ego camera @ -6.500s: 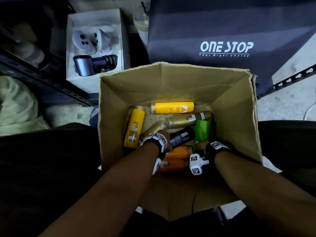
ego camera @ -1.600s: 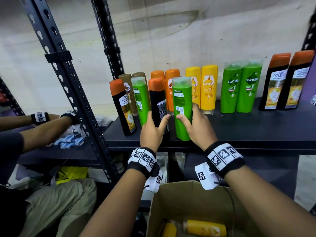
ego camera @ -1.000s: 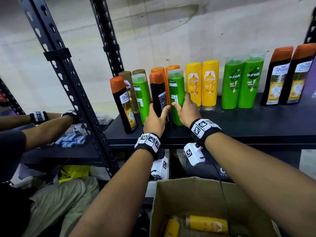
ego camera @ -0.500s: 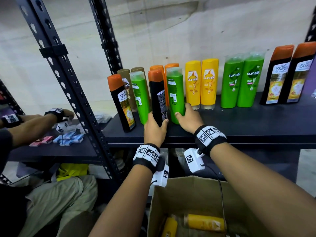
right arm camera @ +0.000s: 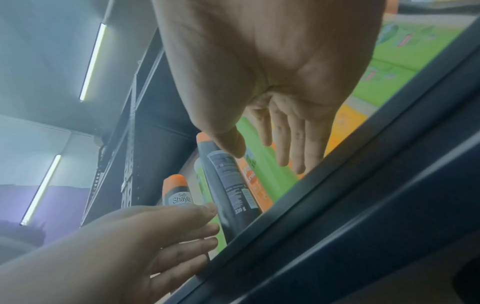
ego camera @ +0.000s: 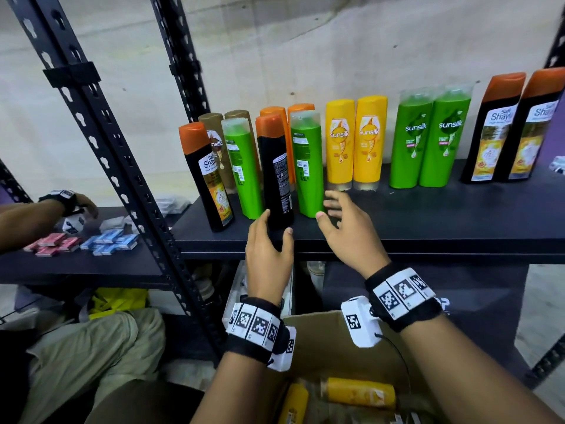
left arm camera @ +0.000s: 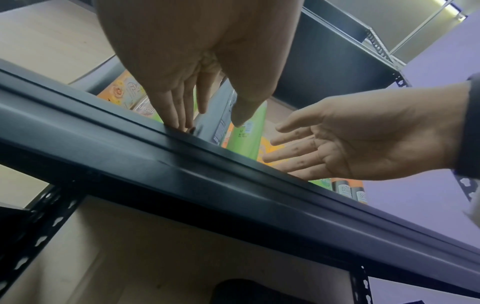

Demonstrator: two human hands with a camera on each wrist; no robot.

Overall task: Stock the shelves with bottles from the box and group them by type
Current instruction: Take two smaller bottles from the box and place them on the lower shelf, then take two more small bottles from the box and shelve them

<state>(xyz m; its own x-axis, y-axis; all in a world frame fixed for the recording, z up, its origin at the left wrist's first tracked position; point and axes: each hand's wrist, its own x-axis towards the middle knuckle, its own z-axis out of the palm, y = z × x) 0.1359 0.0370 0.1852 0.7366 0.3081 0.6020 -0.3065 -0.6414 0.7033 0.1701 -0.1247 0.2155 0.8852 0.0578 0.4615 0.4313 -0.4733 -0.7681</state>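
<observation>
Two hands hover at the front lip of the black shelf [ego camera: 428, 228], both slack and holding nothing; the left hand [ego camera: 267, 255] has its fingers straight and relaxed, the fingers pointing at the foot of a black bottle with an orange cap [ego camera: 275, 169], which stands upright with its back label turned outward; whether the fingertips touch it I cannot tell; the right hand [ego camera: 348, 234] is spread wide, palm toward the left, just beside a green bottle [ego camera: 307, 163] that stands upright next to the black one, and apart from it. Left of that pair stand another green bottle [ego camera: 241, 169] and a black Safi Shayla bottle [ego camera: 208, 175], leaning a little; behind them are two brown bottles [ego camera: 214, 130] and two orange ones [ego camera: 273, 111]; further right along the shelf stand two yellow Sunsilk bottles [ego camera: 354, 142], then two green Sunsilk bottles [ego camera: 431, 139], then two more black Shayla bottles [ego camera: 513, 130], each pair side by side. Below the wrists sits the open cardboard box [ego camera: 324, 338] with yellow bottles [ego camera: 357, 393] lying in it. On the next shelf to the left a second person's hand [ego camera: 76, 203] hangs over small red and blue packets [ego camera: 82, 243].
</observation>
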